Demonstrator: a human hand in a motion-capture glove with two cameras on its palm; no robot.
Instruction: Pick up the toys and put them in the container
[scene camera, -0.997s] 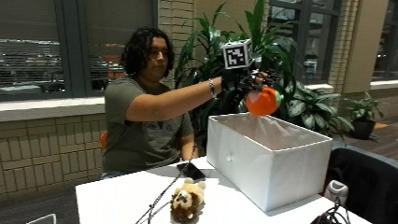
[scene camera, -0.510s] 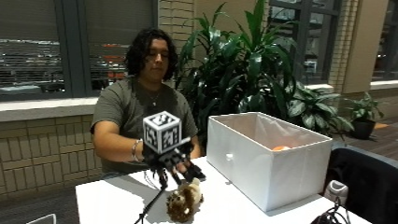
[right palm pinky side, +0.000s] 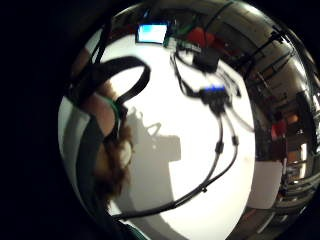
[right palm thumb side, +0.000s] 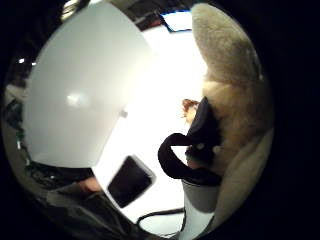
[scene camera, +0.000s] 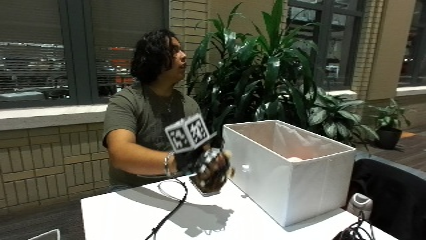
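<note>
My gloved right hand (scene camera: 212, 170) is lifted above the white table (scene camera: 133, 215), just beside the near end wall of the white container (scene camera: 289, 172), and its fingers are curled round a plush toy (scene camera: 223, 172) with tan and brown fur. From outside, little of the toy shows past my fingers, only a pale patch at the side facing the container. In the thumb side palm view the plush toy (right palm thumb side: 230, 100) fills the space next to my palm; its long axis runs along the hand, with a rounded cream-coloured end pointing away from the wrist and towards the far edge of the table (right palm thumb side: 160, 80). I cannot tell whether that end is its head. In the little finger side palm view brown fur of the plush toy (right palm pinky side: 116, 165) bulges out beside the black strap. The container (right palm thumb side: 82, 95) stands upright on the table with its open top up; inside, low against the far wall, a small pale orange object (scene camera: 295, 159) is just visible, too little of it showing to name. A dark phone (right palm thumb side: 131, 180) lies flat on the table below my hand, near the container's corner. A black cable (scene camera: 170, 210) trails across the table, and its shadow and my hand's fall on the white surface.
</note>
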